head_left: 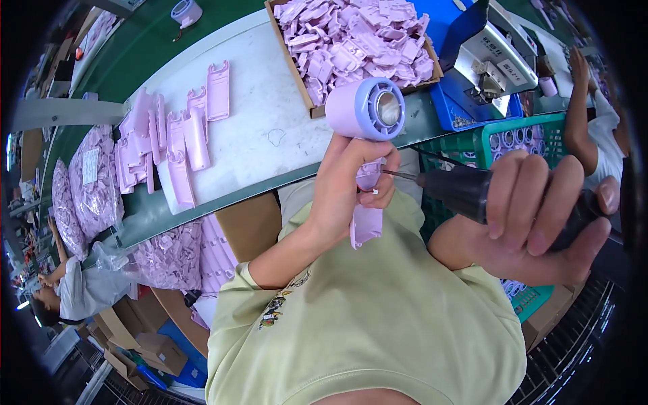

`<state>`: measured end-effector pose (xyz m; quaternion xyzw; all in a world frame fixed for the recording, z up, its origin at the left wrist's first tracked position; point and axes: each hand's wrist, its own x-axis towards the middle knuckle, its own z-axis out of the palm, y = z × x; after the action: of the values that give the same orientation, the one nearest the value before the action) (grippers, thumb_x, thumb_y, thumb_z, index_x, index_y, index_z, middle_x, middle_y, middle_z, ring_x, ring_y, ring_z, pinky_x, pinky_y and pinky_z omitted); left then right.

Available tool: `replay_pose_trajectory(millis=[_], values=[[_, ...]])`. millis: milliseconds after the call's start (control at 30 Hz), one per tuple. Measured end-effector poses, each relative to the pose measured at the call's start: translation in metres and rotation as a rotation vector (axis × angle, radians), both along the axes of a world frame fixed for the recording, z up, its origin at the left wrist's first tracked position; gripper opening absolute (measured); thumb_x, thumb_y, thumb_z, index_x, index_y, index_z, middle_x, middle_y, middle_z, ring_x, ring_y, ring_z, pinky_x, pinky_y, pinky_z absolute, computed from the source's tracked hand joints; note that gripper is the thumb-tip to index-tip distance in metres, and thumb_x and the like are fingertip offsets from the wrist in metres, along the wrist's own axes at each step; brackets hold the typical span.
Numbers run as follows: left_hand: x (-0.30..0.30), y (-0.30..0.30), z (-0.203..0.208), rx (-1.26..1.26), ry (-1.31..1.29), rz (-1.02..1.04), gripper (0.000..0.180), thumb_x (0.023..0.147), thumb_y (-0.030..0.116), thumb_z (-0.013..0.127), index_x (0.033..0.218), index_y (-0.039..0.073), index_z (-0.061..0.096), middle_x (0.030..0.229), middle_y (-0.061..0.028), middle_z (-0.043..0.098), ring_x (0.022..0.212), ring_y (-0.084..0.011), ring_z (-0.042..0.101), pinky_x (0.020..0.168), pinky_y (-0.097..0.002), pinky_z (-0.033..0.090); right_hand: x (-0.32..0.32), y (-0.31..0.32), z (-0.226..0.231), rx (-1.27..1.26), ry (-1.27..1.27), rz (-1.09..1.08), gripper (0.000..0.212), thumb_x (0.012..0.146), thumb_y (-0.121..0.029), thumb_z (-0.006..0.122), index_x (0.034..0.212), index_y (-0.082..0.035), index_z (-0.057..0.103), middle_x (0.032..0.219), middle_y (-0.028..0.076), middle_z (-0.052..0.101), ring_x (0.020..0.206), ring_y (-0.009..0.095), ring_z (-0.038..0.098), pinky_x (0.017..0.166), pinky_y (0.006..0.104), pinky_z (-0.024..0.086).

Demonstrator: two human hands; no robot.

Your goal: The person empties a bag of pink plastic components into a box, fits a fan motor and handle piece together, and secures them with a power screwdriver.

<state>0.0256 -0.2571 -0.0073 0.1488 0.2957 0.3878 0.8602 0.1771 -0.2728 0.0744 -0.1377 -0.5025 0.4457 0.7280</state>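
Observation:
My left hand point(331, 185) is closed around the handle of a lilac handheld fan point(347, 111), its round head with a bluish ring pointing up and to the right. Below the fingers the handle's lower end shows as a pale lilac shell piece. A black electric screwdriver point(459, 192) is gripped in my right hand point(540, 209), fingers wrapped over its body. Its thin metal bit points left and reaches the handle beside my left fingers; whether the tip sits in a screw is hidden. Several loose lilac handle shells point(196, 138) lie on the white work surface point(253, 128) to the left.
A cardboard box point(314, 111) heaped with lilac shells stands ahead. At right are a metal screw feeder point(489, 64), a blue tray point(451, 120) and a green basket point(487, 145) of fan heads. Bagged parts point(98, 182) lie left. Other people sit at both sides.

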Motion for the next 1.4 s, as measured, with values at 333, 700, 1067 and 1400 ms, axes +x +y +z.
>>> replay_pose_trajectory(millis=[333,700,1067,1400], values=[[0.0,-0.008,0.014,0.014,0.039,0.028,0.017,0.086,0.018,0.047,0.094,0.003,0.042,0.076,-0.0091,0.048,0.041,-0.0076,0.031,0.04,-0.0225,0.027,-0.015,0.001,-0.005,0.011,-0.068,0.064,0.028,0.096,-0.033,0.042,0.11,-0.01,0.048,0.063,0.001,0.045,0.045,0.009,0.041,0.044,0.0234,0.039],[0.002,-0.003,0.02,0.093,0.035,0.005,0.021,0.085,0.018,0.047,0.098,0.003,0.042,0.079,-0.013,0.053,0.039,-0.0087,0.031,0.04,-0.0237,0.029,-0.013,-0.008,0.003,0.03,-0.011,-0.025,0.031,0.095,-0.034,0.043,0.108,-0.008,0.051,0.063,0.001,0.045,0.046,0.009,0.041,0.043,0.0233,0.036],[-0.023,-0.006,-0.003,0.053,-0.01,0.101,0.022,0.082,0.014,0.045,0.093,-0.006,0.045,0.07,-0.0157,0.052,0.036,-0.0101,0.032,0.036,-0.0254,0.026,0.077,0.053,-0.017,0.132,-0.055,-0.978,0.021,0.091,-0.018,0.057,0.105,-0.005,0.051,0.052,0.001,0.042,0.036,0.01,0.037,0.036,0.0259,0.036],[-0.021,-0.006,-0.007,0.07,-0.085,0.032,0.02,0.084,0.014,0.045,0.091,-0.004,0.043,0.072,-0.0162,0.052,0.038,-0.0103,0.034,0.037,-0.0254,0.027,0.064,0.073,-0.033,-0.167,-0.132,-1.025,0.011,0.089,-0.012,0.057,0.098,-0.006,0.052,0.052,-0.002,0.036,0.04,0.008,0.035,0.039,0.0231,0.03]])
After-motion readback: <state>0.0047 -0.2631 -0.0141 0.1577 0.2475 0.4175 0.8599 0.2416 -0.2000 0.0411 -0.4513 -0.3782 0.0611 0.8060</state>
